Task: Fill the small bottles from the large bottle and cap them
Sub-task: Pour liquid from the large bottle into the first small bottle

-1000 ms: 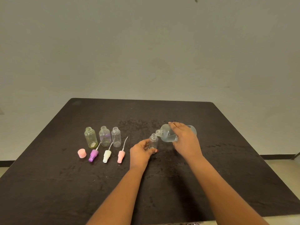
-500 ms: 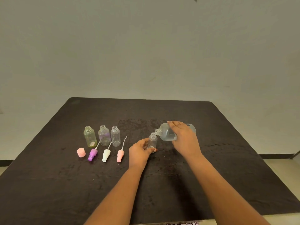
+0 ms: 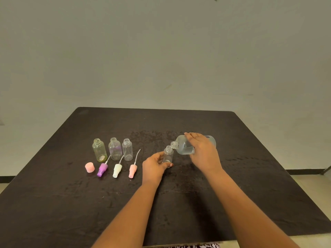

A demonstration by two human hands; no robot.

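Near the middle of the black table (image 3: 250, 185), the left hand (image 3: 155, 167) has its fingers and thumb curled round a small clear bottle (image 3: 168, 154) that stands upright and uncapped. The right hand (image 3: 203, 154) grips the large bottle (image 3: 181, 146) from above, fingers wrapped over its body. The large bottle is tipped on its side with its open neck just at the small bottle's mouth, and clear liquid lies in its lower part. Toward the left edge, three more uncapped small bottles (image 3: 115, 149) stand in a row. In front of them lie a pink cap (image 3: 89, 167) and purple (image 3: 102, 169), white (image 3: 117, 170) and pink (image 3: 132, 170) spray tops.
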